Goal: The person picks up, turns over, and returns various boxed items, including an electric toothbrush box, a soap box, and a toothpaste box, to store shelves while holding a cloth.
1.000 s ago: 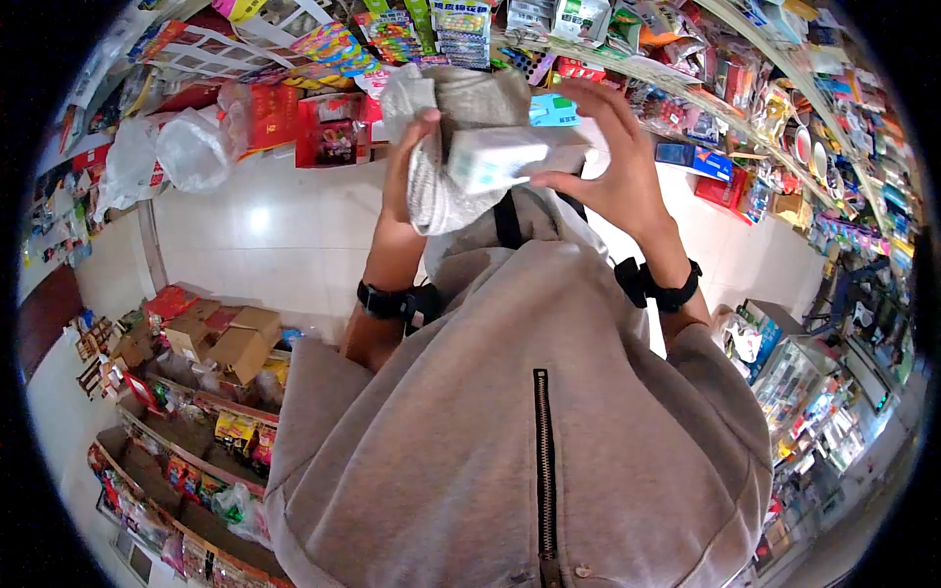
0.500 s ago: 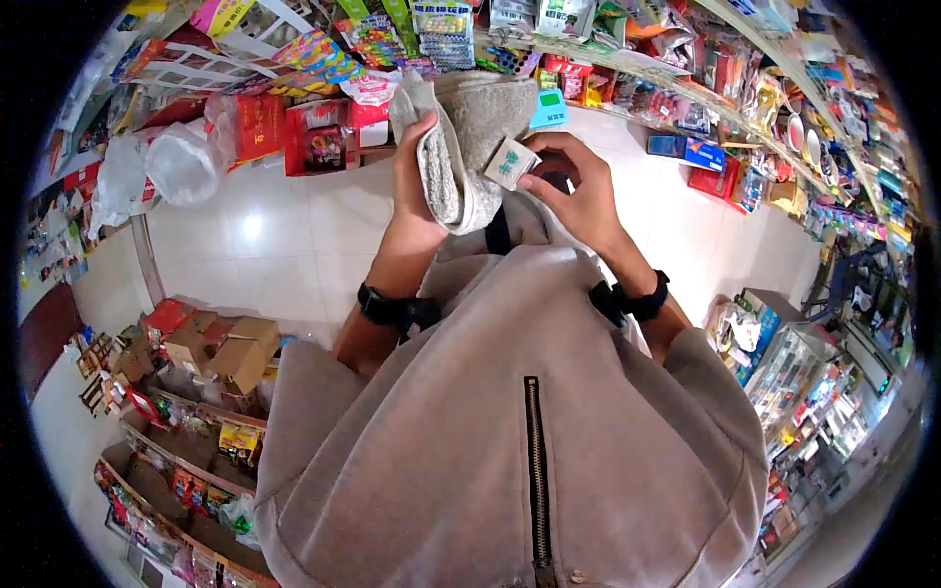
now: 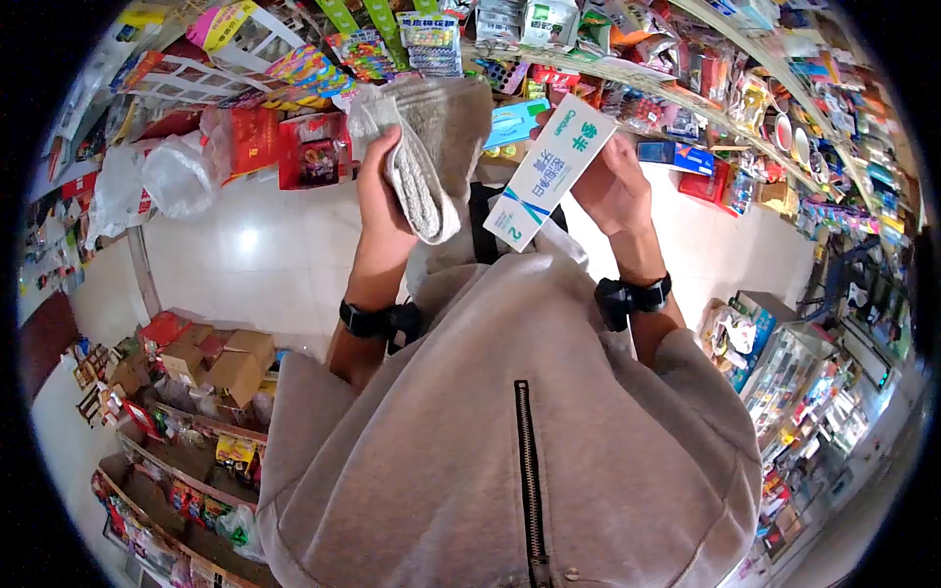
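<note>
Head cam: L hand [image 3: 380, 181] is closed on a folded cloth [image 3: 453, 122], greyish-beige, thumb on top near the folded edge, the other fingers mostly hidden underneath. The fold's layers face the wearer, w/ the rest of the cloth spreading fwd & to the R.

R hand [image 3: 619, 186] has hold of a white carton [image 3: 554, 171] by its R side, fingers partly hidden behind it, so exact grip = can't tell. Carton is up in the air in front of the chest, tilted, top end leaning R; green & blue lettering, blue crossing stripes & a "2" nr the lower end. Cloth & carton are apart, w/ a small gap btwn.

Behind the carton, partly covered: a light-blue pack [image 3: 515, 123]. Black wristband on each wrist; grey-brown sweatshirt [image 3: 412, 461] w/ a zip [image 3: 529, 470] down the front.

Beyond the hands: shelf goods, incl. colourful snack packets, a red box [image 3: 314, 152] w/ dark contents & a clear plastic bag [image 3: 183, 174] to the L. To the R, a blue box [image 3: 676, 157] just beside a red pack [image 3: 708, 188]. Pale tiled floor [image 3: 245, 260] below; brown cardboard boxes [image 3: 240, 365] & more stocked shelves lower L.
</note>
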`<state>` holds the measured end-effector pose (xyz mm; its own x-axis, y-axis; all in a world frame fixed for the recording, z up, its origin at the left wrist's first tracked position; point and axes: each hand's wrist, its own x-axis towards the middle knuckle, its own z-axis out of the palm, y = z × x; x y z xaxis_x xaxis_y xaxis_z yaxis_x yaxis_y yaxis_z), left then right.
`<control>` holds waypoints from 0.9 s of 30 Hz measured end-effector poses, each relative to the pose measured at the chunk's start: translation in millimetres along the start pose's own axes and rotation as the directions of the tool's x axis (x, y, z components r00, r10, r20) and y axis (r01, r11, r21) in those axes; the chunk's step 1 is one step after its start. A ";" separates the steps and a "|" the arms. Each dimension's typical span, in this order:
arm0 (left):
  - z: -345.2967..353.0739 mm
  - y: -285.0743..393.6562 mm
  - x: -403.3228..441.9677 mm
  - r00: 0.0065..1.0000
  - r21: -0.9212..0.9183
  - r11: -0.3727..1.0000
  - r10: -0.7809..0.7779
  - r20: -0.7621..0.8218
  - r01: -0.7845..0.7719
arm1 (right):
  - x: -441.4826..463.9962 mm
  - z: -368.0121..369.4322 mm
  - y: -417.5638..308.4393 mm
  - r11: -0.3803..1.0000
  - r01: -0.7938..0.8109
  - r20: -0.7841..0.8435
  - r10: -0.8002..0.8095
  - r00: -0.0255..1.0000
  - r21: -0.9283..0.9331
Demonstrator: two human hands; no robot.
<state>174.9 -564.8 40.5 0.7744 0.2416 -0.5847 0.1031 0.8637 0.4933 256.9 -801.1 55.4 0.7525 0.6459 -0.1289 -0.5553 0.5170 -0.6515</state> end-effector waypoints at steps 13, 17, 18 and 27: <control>-9.9 -23.4 -19.6 0.976 0.129 0.969 -0.217 0.023 0.212 | 20.2 20.5 8.3 0.941 -0.093 -0.058 0.118 0.991 0.326; -6.7 -23.9 -25.2 0.955 0.155 0.944 -0.295 0.016 0.289 | 29.6 21.3 11.8 0.926 -0.073 -0.170 0.144 0.975 0.371; -1.2 -24.2 -26.9 0.952 0.143 0.942 -0.306 -0.003 0.304 | 31.4 20.8 13.4 0.937 -0.061 -0.206 0.139 0.969 0.344; 7.6 -17.4 -33.0 0.931 0.097 0.940 -0.337 0.142 0.326 | 39.4 4.9 26.7 0.960 -0.081 -0.470 0.203 0.859 0.267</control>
<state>152.3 -591.2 56.1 0.7747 -0.1295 -0.6189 0.4098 0.8482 0.3355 270.0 -759.1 36.7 0.6998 0.3957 -0.5947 -0.6889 0.5941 -0.4154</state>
